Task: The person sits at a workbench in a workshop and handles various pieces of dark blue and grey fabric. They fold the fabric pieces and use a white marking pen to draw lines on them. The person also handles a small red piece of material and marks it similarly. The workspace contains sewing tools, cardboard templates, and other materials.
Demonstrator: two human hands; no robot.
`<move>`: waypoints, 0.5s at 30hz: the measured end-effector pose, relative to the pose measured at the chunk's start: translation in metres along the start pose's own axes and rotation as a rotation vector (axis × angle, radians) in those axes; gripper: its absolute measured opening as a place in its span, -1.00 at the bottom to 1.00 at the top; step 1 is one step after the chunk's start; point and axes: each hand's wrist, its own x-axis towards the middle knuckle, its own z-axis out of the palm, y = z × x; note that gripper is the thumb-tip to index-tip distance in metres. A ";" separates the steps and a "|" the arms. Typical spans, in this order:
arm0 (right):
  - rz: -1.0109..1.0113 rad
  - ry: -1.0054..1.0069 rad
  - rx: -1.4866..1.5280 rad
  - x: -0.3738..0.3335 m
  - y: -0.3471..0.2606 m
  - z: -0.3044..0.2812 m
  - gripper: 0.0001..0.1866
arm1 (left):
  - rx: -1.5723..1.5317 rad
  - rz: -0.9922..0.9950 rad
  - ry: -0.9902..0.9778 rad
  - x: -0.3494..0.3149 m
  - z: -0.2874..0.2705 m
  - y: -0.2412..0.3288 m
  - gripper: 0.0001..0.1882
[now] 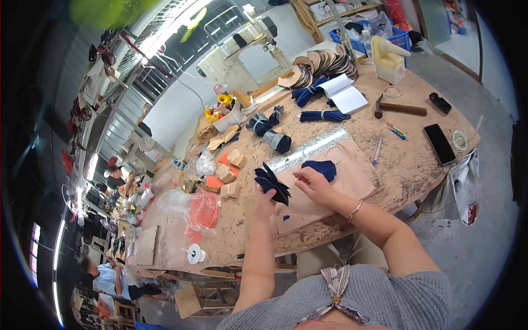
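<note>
My left hand [265, 202] grips a fanned stack of dark navy cut pieces [271, 183], thin and flat, held upright above the work board [345, 188]. Just to its right, my right hand [314, 186] hovers with bent fingers somewhat apart, and I see nothing between them. Behind that hand lies another navy piece or pile [322, 168], partly covered by it; whether they touch is hard to tell. A thin pale ring [334, 154] rests beside this pile. A tiny navy scrap [286, 218] lies near the board's front edge.
A metal ruler [308, 150] lies along the board's back. Navy bundles [324, 115], a notebook [344, 93], a hammer [404, 109] and a phone [439, 144] are farther back and right. Wooden blocks [230, 190] and plastic bags [184, 204] sit left. Two people work far left.
</note>
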 end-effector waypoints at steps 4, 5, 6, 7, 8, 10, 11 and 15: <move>0.153 0.000 0.204 -0.003 0.013 0.023 -0.74 | -0.120 -0.035 0.062 -0.013 0.021 -0.019 -0.57; 0.177 -0.020 0.202 -0.004 0.016 0.024 -0.73 | -0.118 -0.050 0.036 -0.014 0.023 -0.019 -0.58; 0.201 -0.038 0.200 -0.006 0.019 0.024 -0.73 | -0.115 -0.066 0.009 -0.013 0.023 -0.018 -0.58; 0.310 -0.086 0.140 -0.005 0.010 0.017 -0.76 | -0.116 -0.081 -0.018 -0.014 0.022 -0.019 -0.59; 0.326 -0.066 0.186 -0.005 0.014 0.017 -0.77 | -0.127 -0.066 -0.031 -0.015 0.019 -0.020 -0.59; 0.357 -0.023 0.275 -0.006 0.024 0.017 -0.80 | -0.153 -0.035 -0.059 -0.015 0.013 -0.022 -0.59; 0.386 -0.016 0.350 -0.006 0.027 0.016 -0.82 | -0.206 -0.004 -0.103 -0.016 0.014 -0.021 -0.59; 0.409 0.034 0.370 -0.011 0.029 0.013 -0.85 | -0.256 0.124 0.035 -0.015 0.007 -0.026 -0.58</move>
